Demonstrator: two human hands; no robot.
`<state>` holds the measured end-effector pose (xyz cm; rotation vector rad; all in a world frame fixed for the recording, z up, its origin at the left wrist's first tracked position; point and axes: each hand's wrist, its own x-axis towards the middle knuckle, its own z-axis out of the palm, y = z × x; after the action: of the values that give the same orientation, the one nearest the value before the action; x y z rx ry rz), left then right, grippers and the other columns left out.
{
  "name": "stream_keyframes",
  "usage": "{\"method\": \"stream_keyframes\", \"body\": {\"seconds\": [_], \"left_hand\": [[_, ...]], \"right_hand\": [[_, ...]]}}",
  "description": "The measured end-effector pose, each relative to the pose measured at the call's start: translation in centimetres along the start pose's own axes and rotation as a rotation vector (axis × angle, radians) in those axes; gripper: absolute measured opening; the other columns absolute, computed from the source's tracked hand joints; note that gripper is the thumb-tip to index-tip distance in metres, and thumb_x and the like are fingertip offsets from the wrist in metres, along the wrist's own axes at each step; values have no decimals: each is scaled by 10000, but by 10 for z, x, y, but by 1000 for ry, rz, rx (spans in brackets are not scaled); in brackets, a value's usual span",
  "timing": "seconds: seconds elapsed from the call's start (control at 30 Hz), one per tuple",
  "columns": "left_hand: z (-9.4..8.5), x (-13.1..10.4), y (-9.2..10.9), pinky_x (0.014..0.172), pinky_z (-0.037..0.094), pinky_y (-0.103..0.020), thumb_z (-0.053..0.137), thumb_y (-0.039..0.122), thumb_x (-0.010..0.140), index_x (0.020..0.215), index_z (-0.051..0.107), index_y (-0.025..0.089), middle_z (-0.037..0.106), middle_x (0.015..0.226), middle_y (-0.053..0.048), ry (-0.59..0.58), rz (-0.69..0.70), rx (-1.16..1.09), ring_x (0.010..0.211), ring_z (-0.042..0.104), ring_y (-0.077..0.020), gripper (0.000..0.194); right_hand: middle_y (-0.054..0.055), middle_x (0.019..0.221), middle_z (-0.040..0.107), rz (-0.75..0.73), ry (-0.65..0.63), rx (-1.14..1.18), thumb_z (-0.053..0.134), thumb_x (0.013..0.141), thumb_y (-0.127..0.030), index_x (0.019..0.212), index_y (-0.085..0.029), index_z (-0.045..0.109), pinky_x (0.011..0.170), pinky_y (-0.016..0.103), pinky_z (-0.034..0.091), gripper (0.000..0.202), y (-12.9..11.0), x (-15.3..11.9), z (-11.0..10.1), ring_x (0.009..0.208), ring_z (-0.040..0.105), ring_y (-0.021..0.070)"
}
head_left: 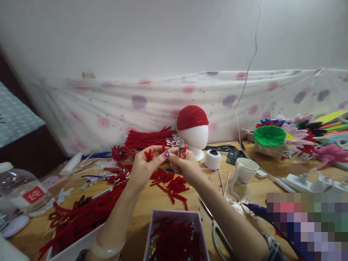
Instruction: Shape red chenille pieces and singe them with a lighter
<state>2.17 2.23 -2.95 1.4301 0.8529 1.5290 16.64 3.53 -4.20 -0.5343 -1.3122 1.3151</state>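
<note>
Wooden table (pixel 143 204) spans the lower frame; I see two forearms (pixel 116 224) reaching up to mid-frame, thumbs close together. There, the right hand (pixel 185 165) curls round an upright red lighter (pixel 182 151); the left hand (pixel 144 164) closes on red fuzzy strips (pixel 149 155).

Your wall (pixel 163 40) is softly lit, palest toward the upper right, dim at far left. Wide-angle stretch slants the bottle (pixel 23 188); you get smeared fine detail and coarse pixels masking the lower-right corner.
</note>
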Motion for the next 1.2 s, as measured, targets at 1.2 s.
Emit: {"method": "stream_keyframes", "body": {"seconds": [1.2], "left_hand": [[3, 1, 9, 371, 167, -175, 878, 293, 547, 632, 676, 153, 361, 393, 110, 198, -48, -213, 366, 232, -13, 260]], "right_hand": [[-78, 386, 214, 615, -150, 101, 230, 905, -434, 510, -222, 317, 308, 167, 94, 458, 19, 5, 11, 343, 82, 62]]}}
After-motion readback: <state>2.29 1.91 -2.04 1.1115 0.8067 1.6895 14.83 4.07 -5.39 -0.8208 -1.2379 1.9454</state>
